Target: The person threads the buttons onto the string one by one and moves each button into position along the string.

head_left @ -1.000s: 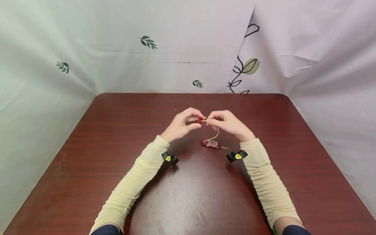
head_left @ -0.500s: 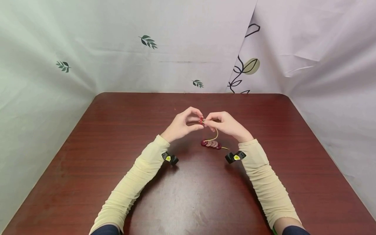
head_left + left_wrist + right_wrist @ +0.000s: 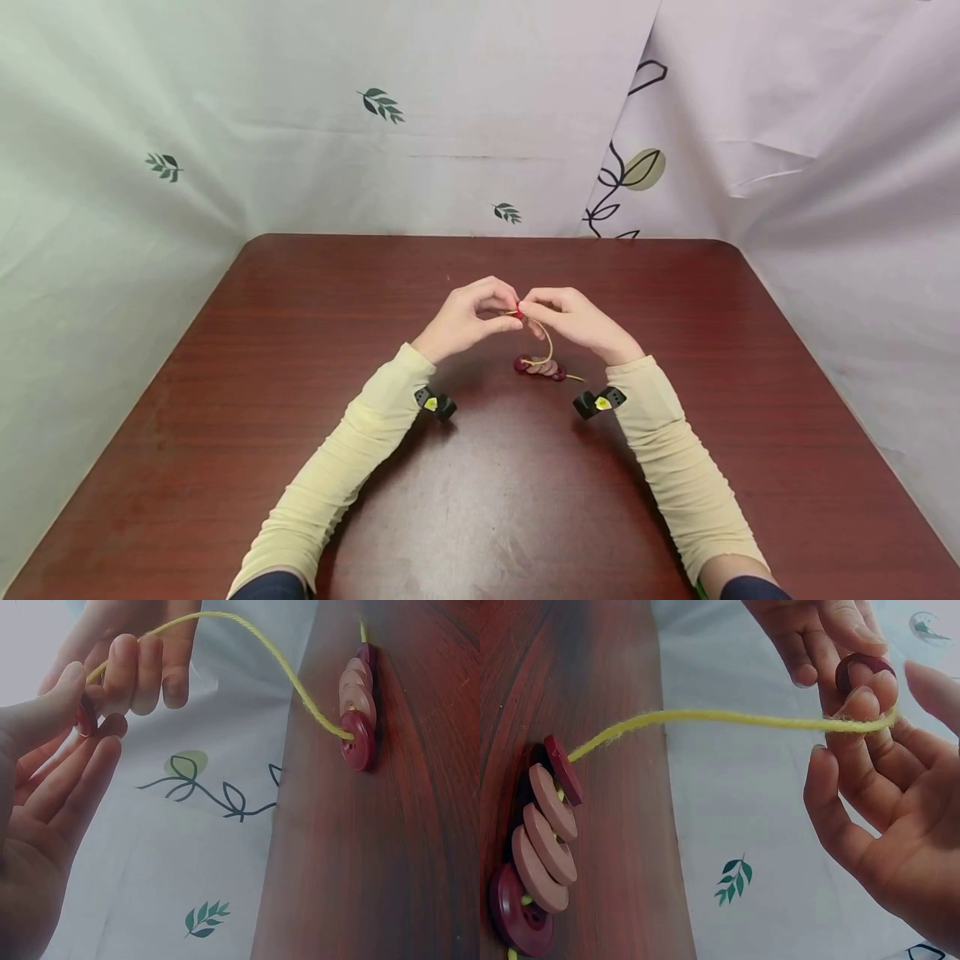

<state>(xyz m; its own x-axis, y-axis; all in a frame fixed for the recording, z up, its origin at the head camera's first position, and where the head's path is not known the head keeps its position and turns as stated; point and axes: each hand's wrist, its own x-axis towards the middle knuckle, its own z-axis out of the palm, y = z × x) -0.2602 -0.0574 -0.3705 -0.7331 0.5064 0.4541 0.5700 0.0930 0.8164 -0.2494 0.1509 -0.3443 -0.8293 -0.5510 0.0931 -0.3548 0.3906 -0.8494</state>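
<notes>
Both hands meet above the middle of the dark red desk (image 3: pixel 300 350), fingertips together. The left hand (image 3: pixel 465 321) pinches a dark red button (image 3: pixel 862 673) between thumb and forefinger; in the right wrist view the button stands on edge at the fingertips, partly covered by them. The right hand (image 3: pixel 573 321) grips the yellow yarn (image 3: pixel 727 718) just beside that button, its fingers curled round the strand so that the yarn crosses the forefinger. Whether the yarn's tip has entered the button's hole cannot be told, since the fingers hide it.

From the right hand the yarn curves down toward 6 o'clock and runs into a short row of threaded buttons (image 3: pixel 538 367) lying on the desk, directly below the hands in the head view. The right wrist view shows the row clearly: a dark red button at each end and three paler pink ones between them, all leaning against one another on edge, with a short tail of yarn coming out at the far end. In the left wrist view the same row (image 3: pixel 358 712) sits on the wood with the strand arching up from it to the fingers.

Pale yellow sleeves (image 3: pixel 337 475) cover both forearms. Behind the desk, from 9 to 3 o'clock, hangs a white cloth (image 3: pixel 465 108) printed with small green leaves.
</notes>
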